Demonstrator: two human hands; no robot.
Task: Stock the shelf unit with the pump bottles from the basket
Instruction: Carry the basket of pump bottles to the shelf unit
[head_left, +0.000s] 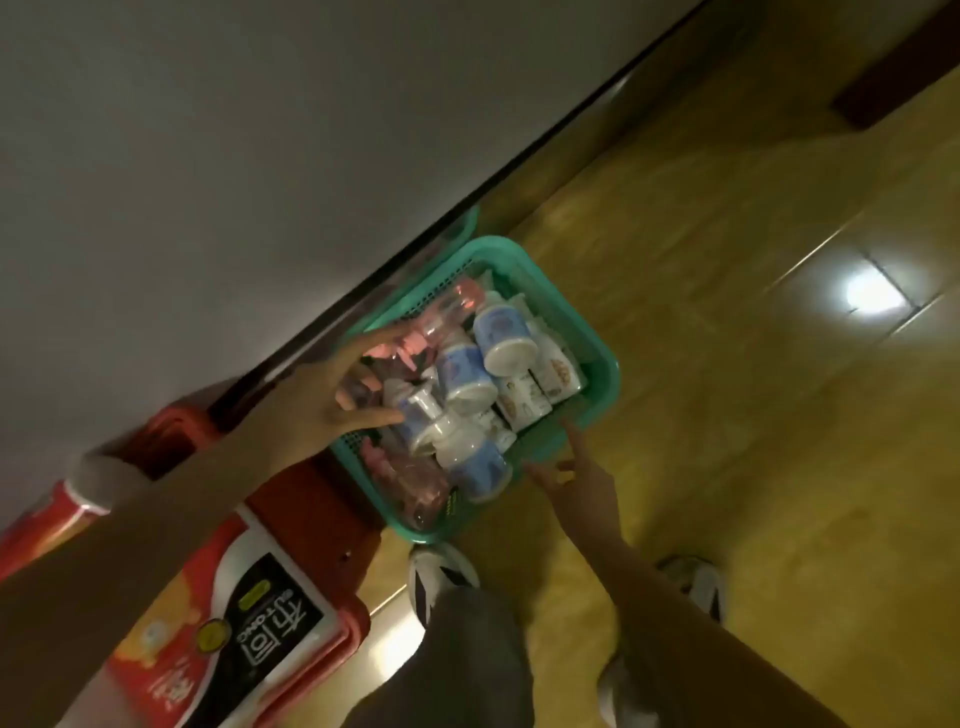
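- A green basket on the floor, against the white unit's foot, holds heaped pump bottles
- The left hand, fingers spread and released, reaches over its near-left corner, thumb touching a bottle
- The right hand, loose and holding nothing, touches the right rim
- The bottles look light, rigid and slick; take them round the body, not the pump

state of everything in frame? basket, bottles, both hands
green basket: on the floor, full
blue-labelled pump bottles: lying piled in the basket
pink clear bottles: lying along the basket's left side
left hand: open, fingers spread over the bottles, gripping none
right hand: open, at the basket's near rim
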